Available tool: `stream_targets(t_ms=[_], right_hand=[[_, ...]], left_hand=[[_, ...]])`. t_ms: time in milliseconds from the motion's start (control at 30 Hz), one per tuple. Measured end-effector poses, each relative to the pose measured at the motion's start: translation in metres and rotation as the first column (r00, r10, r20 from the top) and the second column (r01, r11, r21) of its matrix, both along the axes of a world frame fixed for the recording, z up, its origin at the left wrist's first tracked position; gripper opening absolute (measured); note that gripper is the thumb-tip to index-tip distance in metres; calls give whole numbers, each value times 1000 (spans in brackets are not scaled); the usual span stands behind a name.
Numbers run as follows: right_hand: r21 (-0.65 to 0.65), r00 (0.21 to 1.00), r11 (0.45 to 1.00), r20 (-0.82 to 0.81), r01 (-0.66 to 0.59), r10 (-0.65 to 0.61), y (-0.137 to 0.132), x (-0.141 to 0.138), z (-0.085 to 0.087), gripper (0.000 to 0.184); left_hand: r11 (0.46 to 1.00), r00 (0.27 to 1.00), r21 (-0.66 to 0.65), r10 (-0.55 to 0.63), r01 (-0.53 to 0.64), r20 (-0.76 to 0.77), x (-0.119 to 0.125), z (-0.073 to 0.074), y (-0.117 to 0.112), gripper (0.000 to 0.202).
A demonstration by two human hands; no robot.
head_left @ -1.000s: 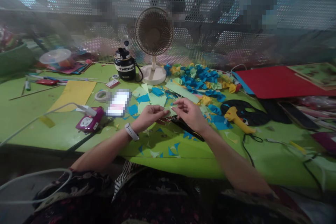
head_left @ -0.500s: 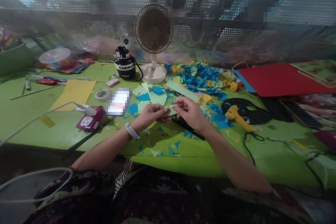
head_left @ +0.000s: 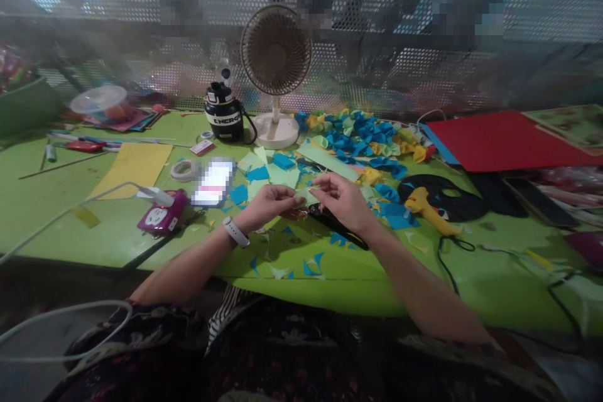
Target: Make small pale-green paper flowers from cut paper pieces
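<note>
My left hand (head_left: 269, 202) and my right hand (head_left: 343, 200) meet over the middle of the green table (head_left: 70, 226), both pinching one small light-green paper piece (head_left: 306, 196) between their fingertips. A white watch sits on my left wrist. Black scissors (head_left: 336, 228) lie on the table just under my right hand. Cut blue and green paper squares (head_left: 264, 177) lie just beyond my hands, and small blue triangular scraps (head_left: 311, 262) lie near the table's front edge.
A small desk fan (head_left: 276, 69) and a black bottle (head_left: 223, 114) stand at the back. A pile of folded blue and yellow paper (head_left: 362, 138), a yellow glue gun (head_left: 426, 208), red card (head_left: 499, 141), a yellow sheet (head_left: 132, 166), tape rolls, a phone and a purple socket (head_left: 161, 217) surround me.
Both hands stay together on the paper piece with only slight finger movement. The view has shifted a little.
</note>
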State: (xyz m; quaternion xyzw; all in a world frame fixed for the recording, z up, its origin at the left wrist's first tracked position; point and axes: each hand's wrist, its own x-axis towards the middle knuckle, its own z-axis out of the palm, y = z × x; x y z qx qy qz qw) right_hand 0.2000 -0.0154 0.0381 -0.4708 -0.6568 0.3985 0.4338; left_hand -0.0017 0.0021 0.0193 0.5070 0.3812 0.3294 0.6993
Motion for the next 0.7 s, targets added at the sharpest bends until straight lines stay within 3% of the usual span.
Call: stream_targets(t_ms=[400, 700], right_hand=[[-52, 1000, 999, -25, 0, -1, 0, 3, 2, 35], [-117, 993, 986, -32, -116, 113, -3, 1, 8, 39]], left_hand=[[1000, 1000, 16, -4, 4, 12, 0, 2, -2, 43], [999, 1000, 27, -22, 22, 13, 0, 5, -4, 38]])
